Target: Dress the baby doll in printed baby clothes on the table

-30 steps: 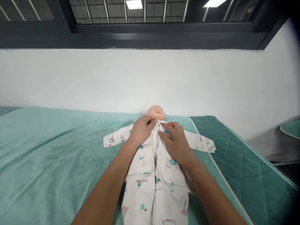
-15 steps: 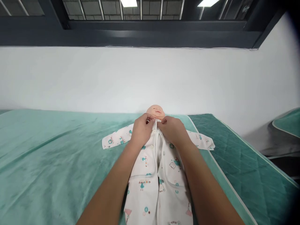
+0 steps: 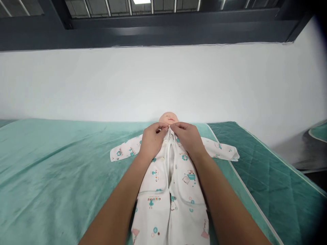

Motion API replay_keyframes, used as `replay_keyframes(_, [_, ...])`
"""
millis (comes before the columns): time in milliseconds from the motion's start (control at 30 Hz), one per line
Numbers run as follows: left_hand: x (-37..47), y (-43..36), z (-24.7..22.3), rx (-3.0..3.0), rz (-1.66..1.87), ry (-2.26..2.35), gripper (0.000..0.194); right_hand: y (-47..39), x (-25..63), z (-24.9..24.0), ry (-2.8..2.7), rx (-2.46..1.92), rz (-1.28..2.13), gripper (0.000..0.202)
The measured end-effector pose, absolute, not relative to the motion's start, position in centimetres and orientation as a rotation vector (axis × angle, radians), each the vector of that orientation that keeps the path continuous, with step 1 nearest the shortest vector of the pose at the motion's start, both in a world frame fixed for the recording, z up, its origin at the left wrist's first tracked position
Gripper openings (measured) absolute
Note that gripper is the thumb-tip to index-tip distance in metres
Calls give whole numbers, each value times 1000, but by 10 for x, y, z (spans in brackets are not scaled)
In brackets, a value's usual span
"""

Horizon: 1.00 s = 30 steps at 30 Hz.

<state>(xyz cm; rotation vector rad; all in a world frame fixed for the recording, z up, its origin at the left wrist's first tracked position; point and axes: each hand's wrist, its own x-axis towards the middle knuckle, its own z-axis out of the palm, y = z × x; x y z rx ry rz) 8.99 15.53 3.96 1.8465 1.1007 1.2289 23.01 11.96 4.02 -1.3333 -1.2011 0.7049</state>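
A baby doll lies on its back, head toward the wall, dressed in a white printed romper. The romper's front hangs open down the middle, with snap buttons along the edge, and its sleeves stretch out to both sides. At the neckline, my left hand pinches the left edge of the collar. My right hand pinches the right edge, and the fingertips of both hands meet just below the doll's chin. The doll's neck and the exact snap between my fingers are hidden.
A light green sheet covers the bed, and a darker quilted green mat lies along the right. Behind stands a white wall below a dark window frame with metal bars. Another green-covered edge shows at far right.
Both hands have drawn closer together at the collar, bringing its two edges together. The view has shifted slightly, and more of the romper's chest shows.
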Motion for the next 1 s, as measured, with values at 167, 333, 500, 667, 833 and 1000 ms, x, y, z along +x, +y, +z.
replay_keyframes(167, [89,155,40,1812,1213,1086,17,122,238,33,-1177,-1235,840,23])
replay_keyframes(333, [90,157,36,1766,1250,1044,15,121,238,36,-1250,-1247,791,23])
replay_keyframes(500, [90,160,33,1697,1233,958,20,119,235,43,-1315,-1383,790,24])
replay_keyframes(667, [89,162,31,1564,1146,937,31,118,235,44,-1406,-1434,755,23])
replay_keyframes(833, [86,159,36,1366,1068,841,33,117,233,43,-1461,-1488,696,24])
replay_keyframes(1000, [85,152,45,1245,1009,830,36,118,233,40,-1504,-1440,655,29])
